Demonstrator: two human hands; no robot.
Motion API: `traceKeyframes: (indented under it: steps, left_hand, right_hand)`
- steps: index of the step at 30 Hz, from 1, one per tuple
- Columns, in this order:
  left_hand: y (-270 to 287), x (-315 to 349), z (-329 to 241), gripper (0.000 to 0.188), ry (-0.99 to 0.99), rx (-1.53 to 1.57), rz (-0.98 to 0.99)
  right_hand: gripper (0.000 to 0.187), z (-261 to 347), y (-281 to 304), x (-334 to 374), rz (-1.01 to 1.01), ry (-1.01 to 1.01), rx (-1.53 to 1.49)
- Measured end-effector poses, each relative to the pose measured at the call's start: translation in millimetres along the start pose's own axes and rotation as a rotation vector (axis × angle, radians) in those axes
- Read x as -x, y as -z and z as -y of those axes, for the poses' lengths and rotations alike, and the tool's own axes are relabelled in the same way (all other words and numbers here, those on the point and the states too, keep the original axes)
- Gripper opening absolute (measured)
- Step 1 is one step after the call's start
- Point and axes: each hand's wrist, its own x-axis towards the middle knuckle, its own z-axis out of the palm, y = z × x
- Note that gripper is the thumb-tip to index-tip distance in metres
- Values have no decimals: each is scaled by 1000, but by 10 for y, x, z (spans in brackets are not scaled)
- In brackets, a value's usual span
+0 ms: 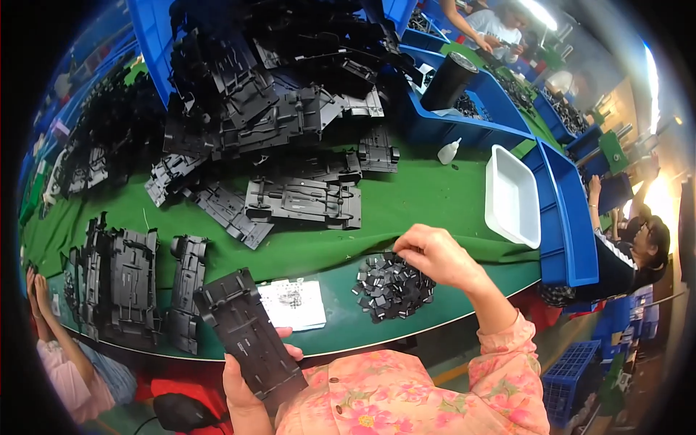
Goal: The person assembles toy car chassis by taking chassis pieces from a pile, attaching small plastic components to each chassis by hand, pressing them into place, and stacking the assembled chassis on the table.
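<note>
My left hand (241,384) grips the lower end of a black plastic toy-car chassis (250,333), thumb on one side and fingertips on the other. The chassis tilts over the table's near edge, in front of my floral sleeve and shirt. At the far edge of a pile of small black plastic parts (391,288), my right hand (438,254) is bent down with thumb and fingers pressed together. Whatever sits between those fingertips is hidden. A white sheet with a printed drawing (301,304) lies between the held chassis and the pile.
A large heap of black chassis (275,116) covers the table's far side. Several more stand in a row (134,279) at left. To the right are a white tray (533,210), a small white bottle (449,151) and blue bins (554,217). Other people work at both sides.
</note>
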Motion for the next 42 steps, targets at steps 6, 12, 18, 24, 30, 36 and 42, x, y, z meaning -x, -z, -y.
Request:
traceKeyframes:
  steps: [6, 12, 18, 24, 30, 36, 42]
  left_hand:
    - [40, -70, 72, 80, 49, 19, -41]
    - [-3, -73, 99, 78, 66, 47, -45]
    - [27, -87, 109, 75, 45, 57, -25]
    - [63, -94, 110, 70, 15, 10, 3]
    - [63, -70, 77, 73, -6, 88, -42]
    - [60, -80, 52, 74, -68, 136, -113]
    - [71, -135, 32, 84, -102, 304, -104]
  right_hand:
    - [15, -24, -229, 38, -54, 51, 249]
    - [15, -69, -237, -15, 51, 45, 275]
    - [10, -91, -278, -25, 0, 239, 475]
    - [13, -69, -324, -38, -19, 251, 523]
    - [12, -48, -268, -11, -178, 1, -48]
    - [11, 163, -333, -72, 85, -485, -958]
    - [14, 563, -593, -162, 94, 109, -256]
